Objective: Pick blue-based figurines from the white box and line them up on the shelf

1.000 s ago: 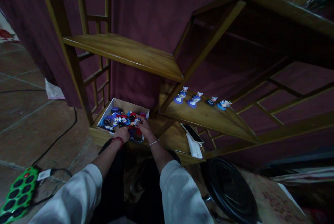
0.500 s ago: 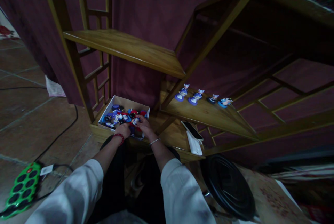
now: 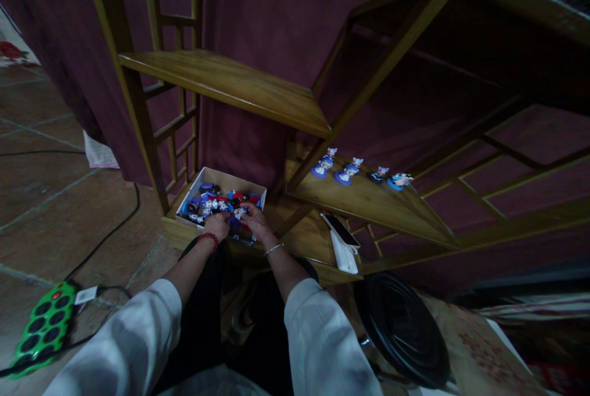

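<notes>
An open cardboard box (image 3: 235, 181) full of small figurines (image 3: 216, 204) rests on the lower wooden shelf. Over its near edge, my left hand (image 3: 216, 225), with a red bead bracelet at the wrist, has its fingers curled down among the figurines; what they hold, if anything, is hidden. My right hand (image 3: 254, 221), wearing a silver bracelet, is at the box's right side, its fingers closed on a white and purple figurine (image 3: 240, 212). Several figurines stand on the raised shelf to the right, among them a purple-based one (image 3: 322, 166) and a blue-based one (image 3: 399, 181).
A phone (image 3: 340, 230) leans on a white object (image 3: 343, 256) at the lower shelf's right end. A black round stool (image 3: 401, 328) stands at the lower right. A green power strip (image 3: 46, 328) with cables lies on the tiled floor at left. Wooden posts frame the shelves.
The view has shifted slightly. My left hand has lifted a little among the figurines, while my right hand stays at nearly the same spot in the box.
</notes>
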The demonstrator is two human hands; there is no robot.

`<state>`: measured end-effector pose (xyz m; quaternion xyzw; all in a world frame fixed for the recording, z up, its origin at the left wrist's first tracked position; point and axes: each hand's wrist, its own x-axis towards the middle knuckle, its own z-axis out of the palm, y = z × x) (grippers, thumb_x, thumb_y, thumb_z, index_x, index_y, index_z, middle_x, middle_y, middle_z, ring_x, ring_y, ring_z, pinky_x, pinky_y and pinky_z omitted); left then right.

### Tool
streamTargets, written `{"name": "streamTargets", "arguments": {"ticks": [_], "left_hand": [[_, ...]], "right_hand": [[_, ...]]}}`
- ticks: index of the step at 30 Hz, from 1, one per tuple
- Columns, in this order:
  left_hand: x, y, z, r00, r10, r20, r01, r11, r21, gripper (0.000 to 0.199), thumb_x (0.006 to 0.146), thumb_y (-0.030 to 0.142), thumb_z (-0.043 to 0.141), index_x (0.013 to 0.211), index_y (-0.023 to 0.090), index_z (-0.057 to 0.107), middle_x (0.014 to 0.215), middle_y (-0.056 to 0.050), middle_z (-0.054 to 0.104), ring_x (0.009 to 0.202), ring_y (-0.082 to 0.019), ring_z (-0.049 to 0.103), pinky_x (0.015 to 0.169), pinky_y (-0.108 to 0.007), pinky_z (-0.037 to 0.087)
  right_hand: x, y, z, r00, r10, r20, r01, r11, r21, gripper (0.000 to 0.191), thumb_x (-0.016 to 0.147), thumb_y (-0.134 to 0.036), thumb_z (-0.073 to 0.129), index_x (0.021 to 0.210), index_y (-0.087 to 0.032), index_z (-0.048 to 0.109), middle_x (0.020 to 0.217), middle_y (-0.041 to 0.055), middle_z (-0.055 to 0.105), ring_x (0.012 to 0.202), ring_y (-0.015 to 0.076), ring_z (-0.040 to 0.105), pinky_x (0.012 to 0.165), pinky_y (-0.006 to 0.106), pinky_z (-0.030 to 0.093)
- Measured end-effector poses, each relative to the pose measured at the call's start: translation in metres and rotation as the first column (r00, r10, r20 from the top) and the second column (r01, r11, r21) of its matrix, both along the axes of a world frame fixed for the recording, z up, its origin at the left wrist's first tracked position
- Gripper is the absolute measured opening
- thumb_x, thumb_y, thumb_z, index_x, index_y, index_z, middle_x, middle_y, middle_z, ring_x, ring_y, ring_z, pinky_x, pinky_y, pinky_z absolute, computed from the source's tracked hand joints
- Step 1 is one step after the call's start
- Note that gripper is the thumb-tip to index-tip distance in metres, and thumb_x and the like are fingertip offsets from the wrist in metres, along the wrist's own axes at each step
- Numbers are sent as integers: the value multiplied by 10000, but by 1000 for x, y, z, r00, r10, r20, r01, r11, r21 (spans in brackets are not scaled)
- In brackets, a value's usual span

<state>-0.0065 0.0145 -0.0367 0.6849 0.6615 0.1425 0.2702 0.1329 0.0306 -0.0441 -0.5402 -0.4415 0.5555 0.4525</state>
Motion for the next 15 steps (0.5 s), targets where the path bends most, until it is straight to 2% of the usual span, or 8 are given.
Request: {"name": "streamTargets", "arguments": {"ticks": [5,10,13,15], "left_hand": [[-2,1,-2,996,58,66,-58,998,-6,300,762,189,460,1008,207,630,1015,-59,658,959,-174,584,806,-234,411],[-2,-2,0,986,116,117,-112,993,-40,286,767,202,483,1016,208,623,968,-43,671,897,-150,599,766,-212,413],[-2,-2,1,982,129,141,-124,991,-49,278,772,204,481,1011,211,623,933,-29,677,845,-134,608,740,-199,414],[-2,-3,0,979,136,154,-130,990,-51,273,771,208,486,1007,212,623,915,-24,680,821,-131,611,733,-198,416]], "right_hand": [[-2,0,-3,1000,-28,4,28,1000,-12,291,581,-145,550,861,-223,567,791,-48,540,708,106,540,672,288,498],[-3,-1,-7,998,-58,12,58,998,-19,345,575,-158,568,912,-228,543,810,-42,537,732,116,548,667,290,506],[-3,-1,-14,993,-83,85,84,996,-7,396,573,-173,590,962,-230,546,818,-32,544,741,127,553,661,290,507],[-2,-1,-19,986,-58,156,52,998,42,405,588,-200,595,989,-235,550,820,-27,561,744,132,557,670,295,505]]}}
